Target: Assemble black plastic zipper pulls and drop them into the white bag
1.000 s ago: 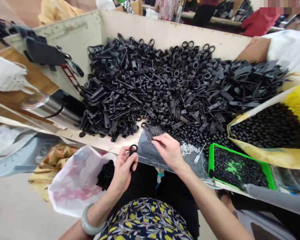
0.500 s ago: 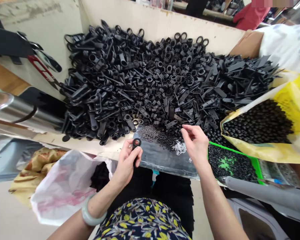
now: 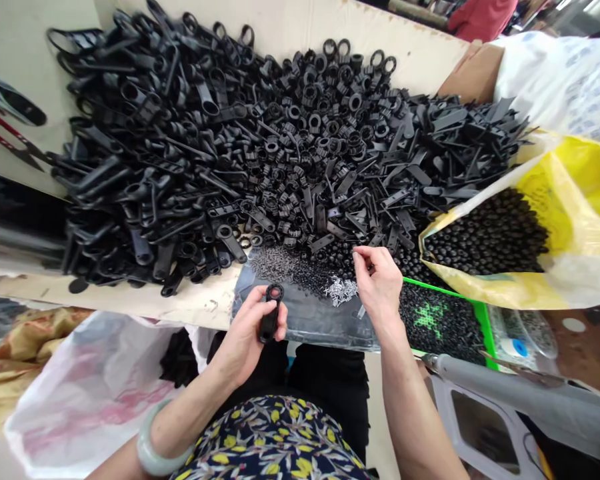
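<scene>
My left hand (image 3: 247, 337) is closed around a black plastic ring-ended handle (image 3: 269, 323), its ring up and its flat stem lying across the fingers. My right hand (image 3: 383, 290) hovers at the edge of a heap of small black beads (image 3: 336, 256), thumb and forefinger pinched together. Whatever is between those fingertips is too small to make out. Just left of the right hand lies a little pile of silvery pins (image 3: 341, 291). Small grey pieces (image 3: 271, 264) are spread farther left on the dark worktop sheet (image 3: 305, 320).
A big heap of black plastic parts (image 3: 190, 153) covers the table behind. On the right are a yellow bag (image 3: 570, 200) of black pieces and a green tray (image 3: 489, 333) of small black bits. Scissors (image 3: 15, 137) hang at left; a white bag (image 3: 80, 393) sits below.
The view has turned, so the scene sits farther left. The black handle in my left hand has tipped and shows more of its stem. My right hand stays pinched by the beads.
</scene>
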A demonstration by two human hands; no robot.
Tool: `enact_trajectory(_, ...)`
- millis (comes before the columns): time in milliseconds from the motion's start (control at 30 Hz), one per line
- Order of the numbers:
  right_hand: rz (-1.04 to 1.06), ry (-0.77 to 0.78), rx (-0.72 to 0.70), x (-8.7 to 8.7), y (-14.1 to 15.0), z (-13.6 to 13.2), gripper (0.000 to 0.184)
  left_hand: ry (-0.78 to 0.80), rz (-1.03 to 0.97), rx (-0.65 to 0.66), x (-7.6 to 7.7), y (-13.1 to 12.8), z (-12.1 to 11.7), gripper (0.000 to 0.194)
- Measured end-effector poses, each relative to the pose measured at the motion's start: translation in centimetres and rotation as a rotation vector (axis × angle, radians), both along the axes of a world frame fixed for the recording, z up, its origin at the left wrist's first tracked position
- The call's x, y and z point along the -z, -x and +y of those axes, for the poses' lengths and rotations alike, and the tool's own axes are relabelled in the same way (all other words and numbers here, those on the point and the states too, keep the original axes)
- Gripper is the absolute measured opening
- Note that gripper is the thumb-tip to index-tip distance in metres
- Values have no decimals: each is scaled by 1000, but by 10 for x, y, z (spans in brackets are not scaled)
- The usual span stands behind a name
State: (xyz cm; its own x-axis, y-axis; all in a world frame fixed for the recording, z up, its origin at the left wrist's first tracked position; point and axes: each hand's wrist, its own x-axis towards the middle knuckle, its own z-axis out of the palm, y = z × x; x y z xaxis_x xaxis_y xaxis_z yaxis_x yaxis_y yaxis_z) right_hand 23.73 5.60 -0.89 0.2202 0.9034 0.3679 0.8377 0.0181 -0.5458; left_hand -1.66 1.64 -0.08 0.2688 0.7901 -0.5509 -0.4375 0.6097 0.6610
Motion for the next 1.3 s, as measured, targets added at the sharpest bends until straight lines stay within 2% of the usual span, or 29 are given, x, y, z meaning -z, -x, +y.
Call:
enact_trajectory(167,-97,73,-102,-2,-4,6,25,36,-40,15,-2,-3,0,23)
enact_trajectory(300,-106,36,-61,-7,-15,4,25,26,-18,10,-2,-1,1,24)
enact_trajectory(400,-128,66,-79,-8,-24,-2,25,26,-9,10,-1,0,1,26)
enact_trajectory(633,-175,90,-88,-9,-34,-8,24,95,-70,42,1,-4,1,42)
enact_trajectory(967,-173,95,-159,0,-34,-17,21,89,-47,45,6,-3,-2,42)
enact_trajectory(1100,-85,47,-144,-6,-33,-7,20,79,-56,40,6,-2,-3,45)
enact_trajectory(1300,2,-119,-37,-18,-33,36,22,89,-19,66,7,-2,-6,39)
